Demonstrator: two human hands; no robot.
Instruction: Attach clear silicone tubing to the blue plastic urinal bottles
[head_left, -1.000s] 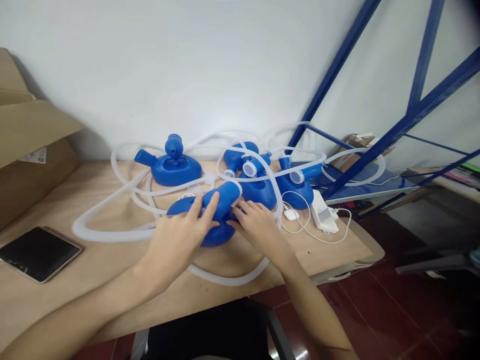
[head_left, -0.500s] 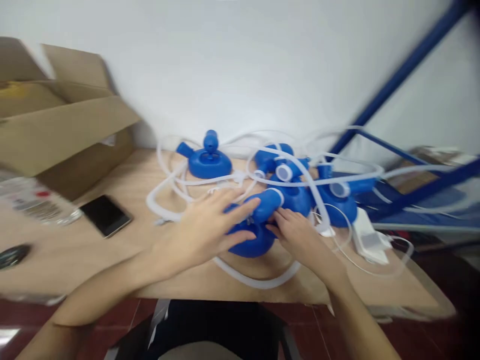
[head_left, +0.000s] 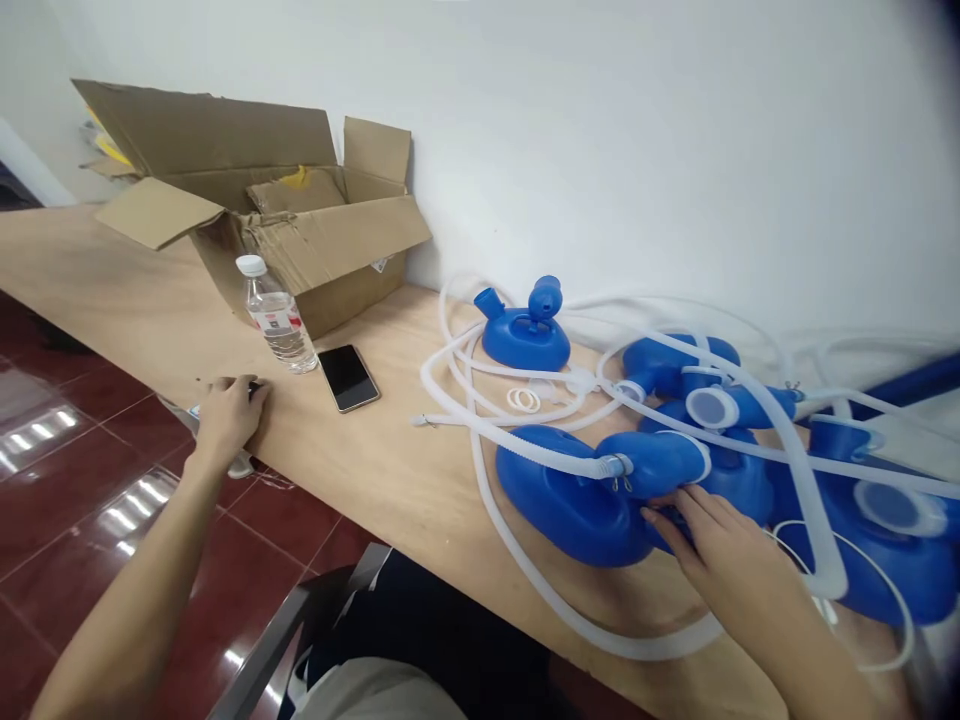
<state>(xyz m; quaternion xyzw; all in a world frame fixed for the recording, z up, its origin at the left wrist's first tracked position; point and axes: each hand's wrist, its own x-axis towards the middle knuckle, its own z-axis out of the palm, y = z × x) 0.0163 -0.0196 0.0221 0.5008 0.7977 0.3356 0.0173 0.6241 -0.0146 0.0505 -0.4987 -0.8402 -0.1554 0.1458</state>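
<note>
My left hand (head_left: 232,415) is at the front edge of the table, fingers curled over a small black object (head_left: 255,388) mostly covered by them. My right hand (head_left: 724,540) grips a blue plastic urinal bottle (head_left: 570,500) below its neck, thumb and fingers closed there. The bottle lies on the table with a translucent corrugated hose (head_left: 551,455) fixed to its spout by a metal spring clamp (head_left: 619,470). Behind it, two white rings (head_left: 523,400) lie on the wood beside the hoses.
Another blue bottle (head_left: 525,340) stands near the wall, and several more crowd the right with tangled hoses. A phone (head_left: 349,378), a water bottle (head_left: 282,325) and an open cardboard box (head_left: 352,240) are to the left. The table's front edge runs diagonally above a red floor.
My left hand has left the blue bottle and reached far left to the small black object. My right hand stays on the bottle. The view has swung left.
</note>
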